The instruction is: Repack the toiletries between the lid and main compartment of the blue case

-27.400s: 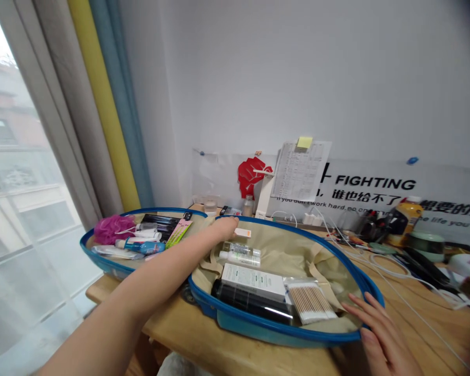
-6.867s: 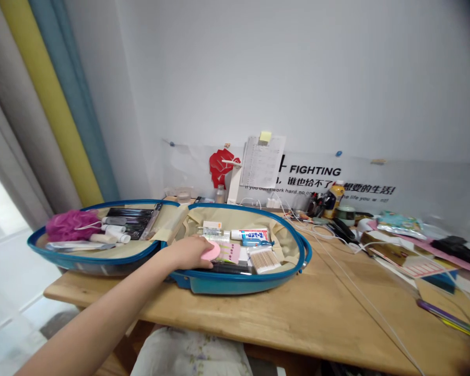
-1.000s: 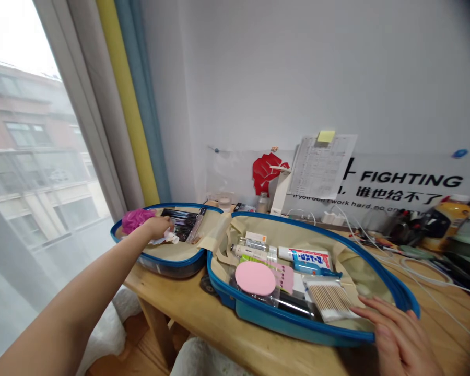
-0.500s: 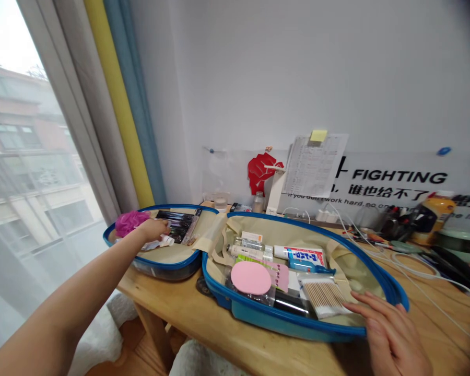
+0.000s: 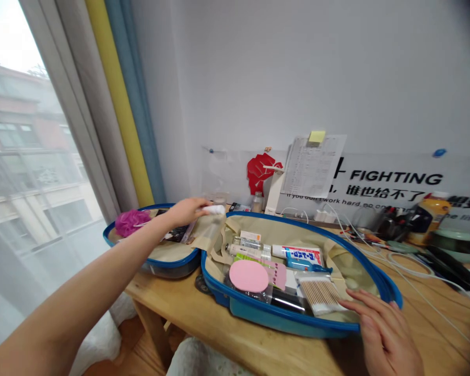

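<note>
Grip of the left hand [image 5: 186, 211] is closed around a small white tube [image 5: 215, 209], held above the open blue travel case [image 5: 258, 313], and the right hand [image 5: 384, 334] lies open at the case's near rim.

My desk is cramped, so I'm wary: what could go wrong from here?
The small white cylindrical item pinched in the left hand is held above the beige fabric flap and might slip, dropping into the case. The right hand rests by the bagged cotton swabs near the blue rim of the open hard case; a firm push could shift the case on the wooden table.
</note>
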`<state>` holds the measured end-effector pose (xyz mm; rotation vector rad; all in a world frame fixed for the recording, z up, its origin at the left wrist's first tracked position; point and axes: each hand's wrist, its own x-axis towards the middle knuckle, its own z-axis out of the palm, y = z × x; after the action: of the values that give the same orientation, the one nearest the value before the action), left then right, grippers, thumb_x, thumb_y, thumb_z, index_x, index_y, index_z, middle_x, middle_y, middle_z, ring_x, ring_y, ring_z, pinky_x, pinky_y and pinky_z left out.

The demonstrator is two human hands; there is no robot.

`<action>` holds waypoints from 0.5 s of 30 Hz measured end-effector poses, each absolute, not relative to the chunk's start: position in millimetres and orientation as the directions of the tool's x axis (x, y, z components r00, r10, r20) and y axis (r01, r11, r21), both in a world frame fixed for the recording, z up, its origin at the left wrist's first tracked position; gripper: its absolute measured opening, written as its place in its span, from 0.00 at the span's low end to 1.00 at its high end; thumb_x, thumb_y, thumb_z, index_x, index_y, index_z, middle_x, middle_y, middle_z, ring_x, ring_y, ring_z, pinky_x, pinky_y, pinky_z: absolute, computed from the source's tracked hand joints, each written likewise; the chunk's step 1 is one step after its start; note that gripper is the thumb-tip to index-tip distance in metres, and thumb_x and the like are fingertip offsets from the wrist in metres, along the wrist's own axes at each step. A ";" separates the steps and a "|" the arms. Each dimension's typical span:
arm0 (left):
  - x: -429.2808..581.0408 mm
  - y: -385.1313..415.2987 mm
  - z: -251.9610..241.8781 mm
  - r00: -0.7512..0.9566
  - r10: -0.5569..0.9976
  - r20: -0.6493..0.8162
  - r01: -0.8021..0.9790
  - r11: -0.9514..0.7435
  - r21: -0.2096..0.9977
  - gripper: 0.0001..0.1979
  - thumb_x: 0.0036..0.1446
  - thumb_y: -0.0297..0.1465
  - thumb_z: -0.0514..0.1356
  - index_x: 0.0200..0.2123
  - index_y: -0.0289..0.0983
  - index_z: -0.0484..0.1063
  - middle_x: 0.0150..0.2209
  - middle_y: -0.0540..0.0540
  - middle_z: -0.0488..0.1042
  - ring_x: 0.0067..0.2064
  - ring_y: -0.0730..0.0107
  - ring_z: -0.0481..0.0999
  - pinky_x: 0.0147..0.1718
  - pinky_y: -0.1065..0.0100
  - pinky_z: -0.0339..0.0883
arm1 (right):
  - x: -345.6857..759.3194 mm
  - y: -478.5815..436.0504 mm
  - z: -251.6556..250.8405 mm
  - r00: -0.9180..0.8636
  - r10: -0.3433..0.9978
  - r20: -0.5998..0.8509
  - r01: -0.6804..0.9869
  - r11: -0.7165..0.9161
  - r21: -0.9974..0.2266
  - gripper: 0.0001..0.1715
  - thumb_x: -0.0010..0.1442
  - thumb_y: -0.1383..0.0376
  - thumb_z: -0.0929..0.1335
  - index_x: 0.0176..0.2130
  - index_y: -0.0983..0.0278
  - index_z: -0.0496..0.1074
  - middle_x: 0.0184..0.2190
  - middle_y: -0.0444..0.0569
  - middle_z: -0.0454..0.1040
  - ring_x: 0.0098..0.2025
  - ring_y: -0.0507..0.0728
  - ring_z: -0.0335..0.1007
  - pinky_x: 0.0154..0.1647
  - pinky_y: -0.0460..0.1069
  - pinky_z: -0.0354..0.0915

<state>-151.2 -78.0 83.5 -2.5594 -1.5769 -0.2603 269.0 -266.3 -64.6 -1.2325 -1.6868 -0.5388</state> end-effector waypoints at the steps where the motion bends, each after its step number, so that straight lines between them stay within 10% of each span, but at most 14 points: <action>1: -129.6 -77.1 80.2 0.494 0.847 0.195 0.865 -0.502 -0.010 0.18 0.60 0.39 0.51 0.51 0.43 0.67 0.50 0.49 0.74 0.50 0.66 0.71 0.48 0.70 0.61 | 268.8 -266.6 -64.3 -0.045 0.488 0.872 0.904 0.392 -0.173 0.18 0.63 0.61 0.58 0.34 0.60 0.75 0.39 0.49 0.76 0.45 0.60 0.71 0.57 0.60 0.57; 15: -23.9 -58.5 21.2 0.600 0.789 -0.131 0.789 -0.610 -0.065 0.16 0.61 0.38 0.57 0.48 0.36 0.68 0.47 0.43 0.71 0.46 0.66 0.72 0.45 0.57 0.70 | 267.4 -268.4 -63.5 -0.033 0.495 0.868 0.904 0.385 -0.184 0.18 0.63 0.60 0.59 0.36 0.59 0.76 0.40 0.49 0.76 0.47 0.60 0.71 0.57 0.60 0.58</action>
<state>-23.9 -58.5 21.2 -2.8098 -1.3866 0.2301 267.4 -268.4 -63.5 -1.2497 -1.6778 -0.5315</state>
